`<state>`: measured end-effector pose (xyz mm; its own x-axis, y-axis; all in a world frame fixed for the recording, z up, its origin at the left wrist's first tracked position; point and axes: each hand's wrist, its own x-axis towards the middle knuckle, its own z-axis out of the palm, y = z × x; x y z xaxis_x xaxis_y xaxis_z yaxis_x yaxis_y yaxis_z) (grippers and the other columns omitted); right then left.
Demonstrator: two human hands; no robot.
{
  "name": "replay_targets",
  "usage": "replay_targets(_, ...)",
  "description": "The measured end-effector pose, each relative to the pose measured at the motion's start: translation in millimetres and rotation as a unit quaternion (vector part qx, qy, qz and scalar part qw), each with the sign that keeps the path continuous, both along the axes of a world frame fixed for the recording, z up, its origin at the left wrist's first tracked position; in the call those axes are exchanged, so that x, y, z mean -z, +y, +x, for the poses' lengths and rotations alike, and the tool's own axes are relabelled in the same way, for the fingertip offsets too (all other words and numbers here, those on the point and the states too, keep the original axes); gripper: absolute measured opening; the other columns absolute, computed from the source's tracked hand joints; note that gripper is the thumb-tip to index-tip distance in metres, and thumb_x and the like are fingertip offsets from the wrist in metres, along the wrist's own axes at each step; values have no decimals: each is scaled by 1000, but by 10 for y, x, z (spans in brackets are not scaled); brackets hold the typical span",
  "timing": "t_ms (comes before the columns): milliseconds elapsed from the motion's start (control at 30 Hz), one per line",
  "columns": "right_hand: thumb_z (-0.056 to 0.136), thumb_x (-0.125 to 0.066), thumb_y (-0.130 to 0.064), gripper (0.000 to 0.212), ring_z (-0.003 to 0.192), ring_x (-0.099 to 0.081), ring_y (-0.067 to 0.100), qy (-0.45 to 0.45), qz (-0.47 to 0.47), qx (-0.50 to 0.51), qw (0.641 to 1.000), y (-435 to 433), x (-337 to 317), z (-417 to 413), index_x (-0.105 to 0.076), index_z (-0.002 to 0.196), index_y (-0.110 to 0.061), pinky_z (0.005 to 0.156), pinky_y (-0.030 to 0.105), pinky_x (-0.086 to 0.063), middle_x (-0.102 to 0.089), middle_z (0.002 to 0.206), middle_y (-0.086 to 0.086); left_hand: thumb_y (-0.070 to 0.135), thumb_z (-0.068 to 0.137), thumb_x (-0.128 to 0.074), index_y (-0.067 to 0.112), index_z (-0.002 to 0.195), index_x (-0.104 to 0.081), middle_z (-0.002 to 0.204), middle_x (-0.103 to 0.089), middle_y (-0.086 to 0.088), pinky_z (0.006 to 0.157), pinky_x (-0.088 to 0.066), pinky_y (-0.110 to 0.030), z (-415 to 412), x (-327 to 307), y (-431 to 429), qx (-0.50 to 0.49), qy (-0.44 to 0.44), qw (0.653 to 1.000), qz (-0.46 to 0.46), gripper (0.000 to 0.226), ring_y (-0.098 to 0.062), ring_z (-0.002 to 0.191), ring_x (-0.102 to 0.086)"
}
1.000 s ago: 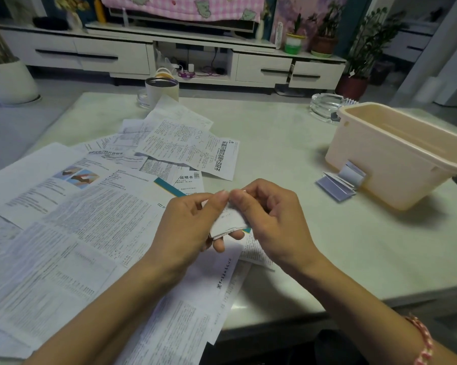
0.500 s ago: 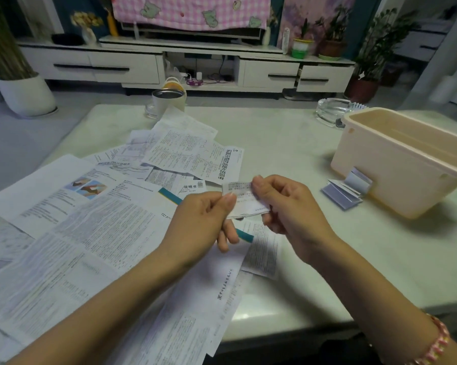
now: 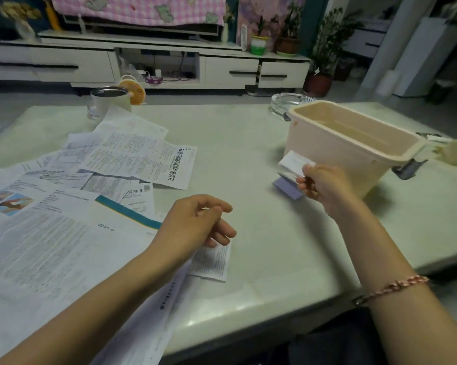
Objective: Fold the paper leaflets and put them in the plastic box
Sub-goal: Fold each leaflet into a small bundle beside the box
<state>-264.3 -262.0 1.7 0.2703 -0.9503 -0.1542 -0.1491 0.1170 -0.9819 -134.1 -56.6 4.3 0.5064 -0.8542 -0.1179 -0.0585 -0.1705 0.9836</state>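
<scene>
1. My right hand (image 3: 324,185) is pinching the folded leaflet (image 3: 293,162) by one end, between thumb and curled fingers. The leaflet is hanging in the air just in front of the near wall of the plastic box (image 3: 335,151), below its rim.
2. My left hand (image 3: 195,225) is hovering over the table (image 3: 248,154), fingers loosely curled and gripping nothing.
3. I am judging the leaflet to be feather-light thin paper, springy at its creases and likely to fan open. So I am gripping across all the layers rather than by one loose edge.
4. The box wall is standing in the way. I reckon the leaflet needs lifting over the rim before I let go.
5. Another folded packet (image 3: 285,187) is lying on the table just beside the box, under my right hand.
6. The unfolded leaflets (image 3: 137,159) are covering the left of the table, and one small sheet (image 3: 212,262) is lying just under my left hand.
7. A mug (image 3: 108,101) and a glass ashtray (image 3: 288,101) are sitting at the far edge, well apart from my path.
</scene>
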Motion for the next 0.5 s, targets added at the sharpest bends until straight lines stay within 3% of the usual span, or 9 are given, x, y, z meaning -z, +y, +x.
replay_targets(100,90,-49,0,20,27,-46,7,78,17,15,997,-86,205,-16,-53,70,-3,32,14,-38,-53,58,12,5,94,-44,13,88,-66,62,-70,-4,51,-48,-15,5,46,59,12,-3,1000,16,24,-9,52,-62)
replay_targets(167,81,-53,-2,16,33,-52,15,185,-34,22,982,-139,348,-13,-56,65,-4,38,21,-44,-59,53,13,4,93,-45,12,87,-66,62,-70,-4,52,-49,-15,38,56,101,12,-6,1000,22,23,-9,53,-62)
replay_targets(233,73,-57,-10,8,55,-62,27,293,-90,17,952,-136,371,11,-60,80,-9,57,34,-51,-67,66,12,4,93,-46,11,87,-67,63,-71,-4,54,-49,-15,80,64,135,7,-7,1000,26,23,-9,54,-62)
replay_targets(333,80,-59,-15,32,97,-61,31,421,-165,27,891,-105,378,27,-55,112,-15,69,28,-40,-64,105,9,5,93,-47,12,87,-67,66,-72,-4,56,-49,-16,111,71,147,-2,-6,999,33,23,-9,55,-63)
replay_targets(433,82,-52,-4,14,117,-51,28,392,-317,18,863,-98,461,69,-59,94,-6,76,27,-38,-56,125,12,5,93,-47,13,87,-67,66,-72,-4,53,-48,-15,134,48,119,-3,-7,999,32,23,-8,54,-63)
replay_targets(500,84,-48,1,15,120,-46,29,392,-373,-16,841,-95,548,108,-60,95,0,86,29,-39,-52,125,18,5,93,-47,13,87,-67,67,-72,-5,52,-47,-14,146,46,111,-2,-7,1000,30,23,-8,55,-63)
